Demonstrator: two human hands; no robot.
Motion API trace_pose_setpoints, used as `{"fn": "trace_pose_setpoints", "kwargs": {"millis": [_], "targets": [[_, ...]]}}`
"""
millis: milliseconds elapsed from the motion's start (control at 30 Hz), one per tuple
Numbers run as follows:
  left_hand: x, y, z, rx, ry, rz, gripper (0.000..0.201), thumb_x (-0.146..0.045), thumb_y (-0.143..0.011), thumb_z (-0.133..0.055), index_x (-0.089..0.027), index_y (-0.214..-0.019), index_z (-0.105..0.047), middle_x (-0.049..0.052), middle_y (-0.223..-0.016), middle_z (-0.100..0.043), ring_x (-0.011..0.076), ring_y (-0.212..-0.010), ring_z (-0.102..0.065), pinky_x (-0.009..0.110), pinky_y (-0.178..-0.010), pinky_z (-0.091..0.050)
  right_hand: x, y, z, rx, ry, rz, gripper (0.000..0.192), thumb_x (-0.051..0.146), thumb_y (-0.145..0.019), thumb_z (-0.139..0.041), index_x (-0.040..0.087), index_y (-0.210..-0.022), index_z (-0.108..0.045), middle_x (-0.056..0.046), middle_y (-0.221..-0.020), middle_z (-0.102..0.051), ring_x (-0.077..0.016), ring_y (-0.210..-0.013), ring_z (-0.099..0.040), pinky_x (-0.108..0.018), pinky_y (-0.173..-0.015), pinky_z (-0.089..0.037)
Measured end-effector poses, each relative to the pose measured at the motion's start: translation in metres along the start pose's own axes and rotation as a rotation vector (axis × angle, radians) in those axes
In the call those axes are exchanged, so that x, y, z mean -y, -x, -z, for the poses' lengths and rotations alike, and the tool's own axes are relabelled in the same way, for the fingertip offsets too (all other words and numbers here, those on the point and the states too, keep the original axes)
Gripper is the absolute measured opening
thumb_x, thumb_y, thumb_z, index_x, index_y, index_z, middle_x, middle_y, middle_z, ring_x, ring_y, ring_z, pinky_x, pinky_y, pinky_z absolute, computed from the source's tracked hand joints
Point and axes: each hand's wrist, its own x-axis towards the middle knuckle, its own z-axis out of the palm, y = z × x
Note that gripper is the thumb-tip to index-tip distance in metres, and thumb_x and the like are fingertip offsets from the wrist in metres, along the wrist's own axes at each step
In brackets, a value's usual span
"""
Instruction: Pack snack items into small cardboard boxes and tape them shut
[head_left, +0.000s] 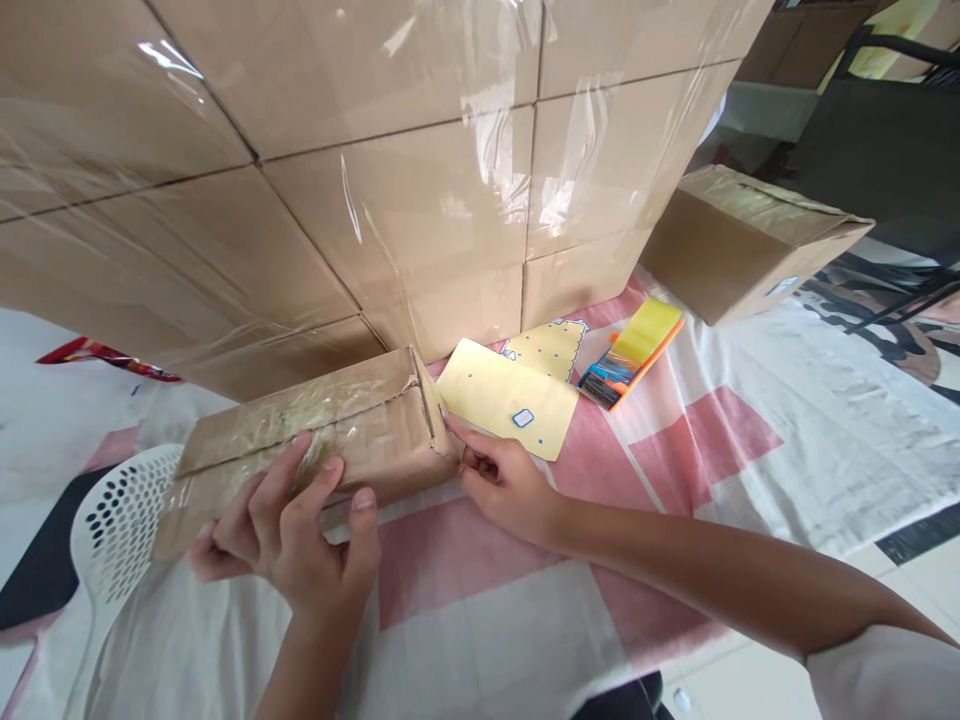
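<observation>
A taped brown cardboard box (360,425) lies on the cloth in front of me. My left hand (296,530) rests on its top and near side with fingers spread. At the box's right end is my right hand (506,475), its index fingertip touching the edge and the other fingers curled in. Whether anything small sits between those fingers is hidden. Just beyond the right hand lies a pale yellow card (510,395) with a small blue-outlined mark, partly over a dotted yellow paper piece (551,350). To its right is a yellow, orange and blue packet (634,350).
Stacked cartons wrapped in clear film (420,210) form a wall behind the box. A white perforated skimmer (124,510) lies at left, near a red wrapper (109,357). Another carton (750,240) sits at the right, beside a dark chair (885,150). A pink-and-white cloth (480,570) covers the surface.
</observation>
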Motion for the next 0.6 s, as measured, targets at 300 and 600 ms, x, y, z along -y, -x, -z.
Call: {"fn": "trace_pose_setpoints", "kwargs": {"millis": [300, 600], "targets": [[-0.004, -0.004, 0.002, -0.021, 0.046, 0.008, 0.024, -0.026, -0.084, -0.071, -0.024, -0.107, -0.063, 0.013, -0.128, -0.069, 0.0346, -0.117, -0.055, 0.064, -0.099, -0.034, 0.0, -0.007, 0.002, -0.007, -0.005, 0.132, 0.045, 0.02, -0.085, -0.056, 0.017, -0.128, -0.069, 0.004, -0.074, -0.045, -0.011, -0.066, -0.039, -0.026, -0.062, -0.036], [0.007, -0.004, 0.002, -0.038, 0.133, 0.083, 0.02, -0.028, -0.08, -0.073, -0.023, -0.098, -0.067, 0.009, -0.126, -0.072, 0.0367, -0.114, -0.059, 0.068, -0.104, -0.032, -0.014, -0.023, 0.013, 0.104, 0.228, 0.37, 0.061, 0.026, -0.09, -0.063, 0.024, -0.15, -0.052, -0.004, -0.104, -0.057, -0.0119, -0.077, -0.05, -0.027, -0.071, -0.047]]}}
